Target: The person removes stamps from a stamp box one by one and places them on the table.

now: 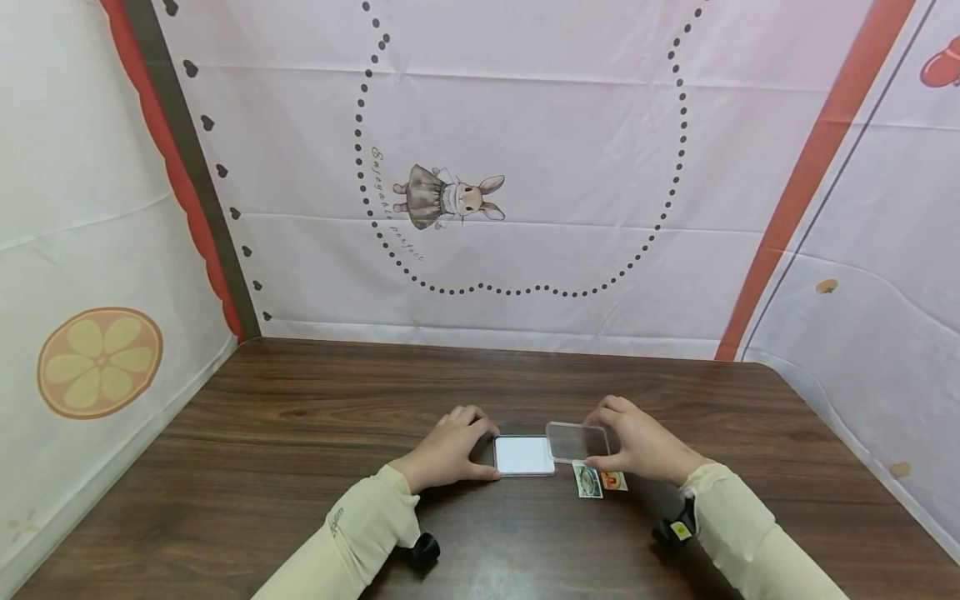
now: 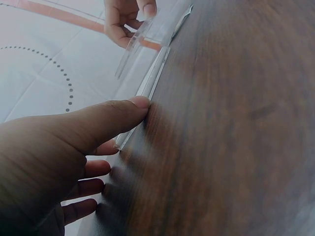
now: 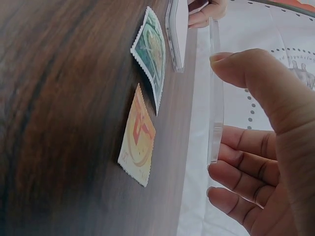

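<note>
A shallow clear plastic box base with a white inside (image 1: 524, 456) lies flat on the table. My left hand (image 1: 453, 448) holds it at its left end, thumb on the near edge and fingers at the far side. In my right hand (image 1: 643, 440) a clear plastic lid (image 1: 576, 442) is pinched between thumb and fingers, raised over the table just right of the base. Below the lid lie two postage stamps with perforated edges. The green stamp (image 3: 151, 59) is nearer the base; the orange-yellow stamp (image 3: 137, 139) lies to its right.
The dark wood table (image 1: 337, 392) meets a white printed cloth (image 1: 562, 167) at its back edge, with more cloth at both sides. Black wrist devices show under both cuffs, the right one (image 1: 675, 527) bearing a yellow label.
</note>
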Available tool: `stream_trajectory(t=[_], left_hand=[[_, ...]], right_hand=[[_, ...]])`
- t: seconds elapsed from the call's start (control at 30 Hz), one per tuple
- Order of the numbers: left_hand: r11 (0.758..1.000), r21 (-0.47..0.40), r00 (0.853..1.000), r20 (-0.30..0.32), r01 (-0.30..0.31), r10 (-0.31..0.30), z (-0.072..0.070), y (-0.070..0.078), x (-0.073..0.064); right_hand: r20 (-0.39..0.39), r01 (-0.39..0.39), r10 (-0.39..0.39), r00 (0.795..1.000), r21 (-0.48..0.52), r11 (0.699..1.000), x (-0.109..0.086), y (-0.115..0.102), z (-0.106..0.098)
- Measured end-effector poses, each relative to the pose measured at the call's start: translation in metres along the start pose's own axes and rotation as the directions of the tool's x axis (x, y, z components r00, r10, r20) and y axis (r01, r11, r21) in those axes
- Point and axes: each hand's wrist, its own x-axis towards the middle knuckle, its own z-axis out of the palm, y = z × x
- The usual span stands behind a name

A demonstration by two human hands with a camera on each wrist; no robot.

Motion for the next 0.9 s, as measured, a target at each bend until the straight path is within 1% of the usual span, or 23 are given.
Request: stream_trajectory(t=[0.2,0.4,0.53,0.9], left_hand=[[1.000,-0.001,1.000,0.001,0.002,-0.002,0.000,0.000,-0.001],[1.000,-0.001,1.000,0.000,0.001,-0.001,0.001,-0.001,-0.001],[1.000,0.002,1.000,0.002,0.003,-0.003,0.002,-0.001,0.000],[1.000,0.004,1.000,0.007,0.007,-0.007,0.001,-0.001,0.000]], right_hand=[[0.004,-0.010,0.010,1.000,0.004,1.000,0.001,-0.002,0.000],[0.001,-0.002,0.002,1.000,0.011,1.000,0.002,-0.005,0.000],[0.012,-0.016,0.016,1.000,0.020,1.000,0.003,-0.007,0.000],[0.036,-0.022,0.021,0.999,0.027,0.999,0.006,-0.011,0.001]])
